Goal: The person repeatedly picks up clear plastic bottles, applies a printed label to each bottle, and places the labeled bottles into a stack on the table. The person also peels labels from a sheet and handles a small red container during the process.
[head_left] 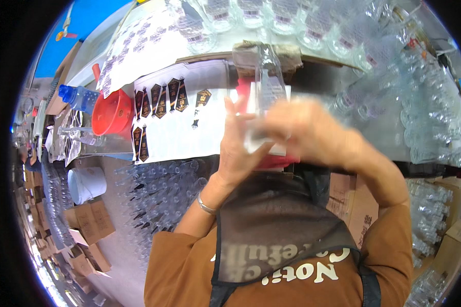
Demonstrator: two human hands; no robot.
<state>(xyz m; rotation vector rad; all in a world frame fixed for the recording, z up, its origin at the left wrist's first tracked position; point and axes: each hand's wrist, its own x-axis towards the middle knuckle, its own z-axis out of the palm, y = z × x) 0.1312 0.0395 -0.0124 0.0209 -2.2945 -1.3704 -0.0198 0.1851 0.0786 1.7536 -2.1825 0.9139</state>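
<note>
Just right of the label sheet [189, 140], a clear bottle [269, 84] reaches its near end between the left hand [235, 151], beside the sheet, and blurred right hand [312, 133], farther right; whether either clamps it, I cannot tell.

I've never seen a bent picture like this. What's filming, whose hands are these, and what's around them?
No machine here: it's a person's left hand and right hand, both bare, close to a clear bottle; blur hides exactly how it is gripped. A fisheye camera on the person's head looks down, which bends straight edges. On the table, to the left, lies a white sheet with dark labels, with a red bowl beside it. More clear bottles crowd the far side and the right.
</note>
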